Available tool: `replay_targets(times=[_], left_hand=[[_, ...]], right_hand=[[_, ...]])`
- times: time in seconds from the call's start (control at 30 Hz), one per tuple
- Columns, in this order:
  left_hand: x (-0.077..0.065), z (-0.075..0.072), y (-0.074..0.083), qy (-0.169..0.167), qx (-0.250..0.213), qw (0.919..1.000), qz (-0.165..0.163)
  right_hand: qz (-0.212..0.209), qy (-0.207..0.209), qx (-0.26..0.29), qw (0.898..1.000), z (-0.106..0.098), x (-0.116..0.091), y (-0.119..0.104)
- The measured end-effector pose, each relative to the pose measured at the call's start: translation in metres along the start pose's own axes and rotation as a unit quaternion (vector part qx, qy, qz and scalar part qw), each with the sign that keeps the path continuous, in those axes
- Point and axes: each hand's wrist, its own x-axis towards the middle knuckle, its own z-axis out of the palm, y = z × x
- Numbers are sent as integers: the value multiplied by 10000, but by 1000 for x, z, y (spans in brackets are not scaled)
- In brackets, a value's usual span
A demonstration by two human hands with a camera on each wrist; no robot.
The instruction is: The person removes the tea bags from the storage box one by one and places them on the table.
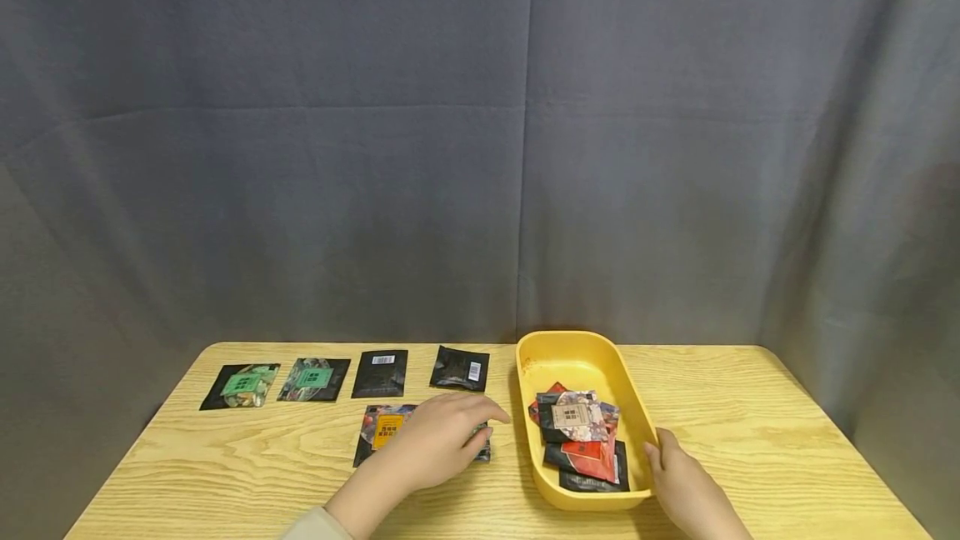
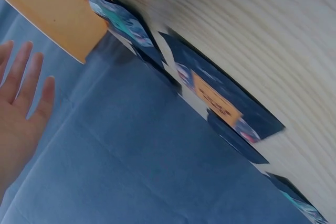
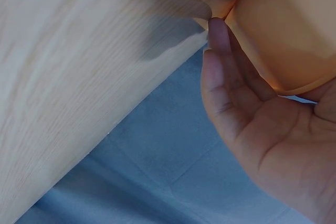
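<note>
My left hand (image 1: 448, 437) hovers over the front row of packets with its fingers loosely extended, holding nothing; the left wrist view shows its fingers spread. Partly beneath it lie an orange-labelled packet (image 1: 384, 430) and a second packet (image 1: 483, 445), mostly hidden by the hand. With my right hand (image 1: 686, 482) I grip the near right side of a yellow plastic bin (image 1: 637, 394), thumb at the rim and fingers along the outer wall. Inside the bin, several black and red packets overlap, topped by one with a beige label (image 1: 572, 416).
Across the back of the wooden table (image 1: 750, 440) lie two green-labelled packets, one at far left (image 1: 242, 386) and one beside it (image 1: 315, 379), then two dark packets with barcodes, one (image 1: 379, 375) left of the other (image 1: 459, 369). A grey curtain (image 1: 337, 190) hangs behind.
</note>
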Motion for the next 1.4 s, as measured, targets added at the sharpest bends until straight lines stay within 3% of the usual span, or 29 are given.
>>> replay_targets(times=[0.37,0.63,0.77,1.13,1.4], left_hand=[[26,8,12,36,265,9987,437],[46,20,25,139,425,9926,1132],[59,25,35,135,571,9907,1231],[87,39,50,-289,305,9958,812],[96,49,54,-564,159,9971,489]], right_hand=[[102,-129,-19,9999,-1,0,0],[87,-105,-108,9998,-1,0,2],[-5,-33,-118,9999,-1,0,3],[23,-26,-141,9999,0,0,1],[-60,114,-121,9998,1,-1,1]])
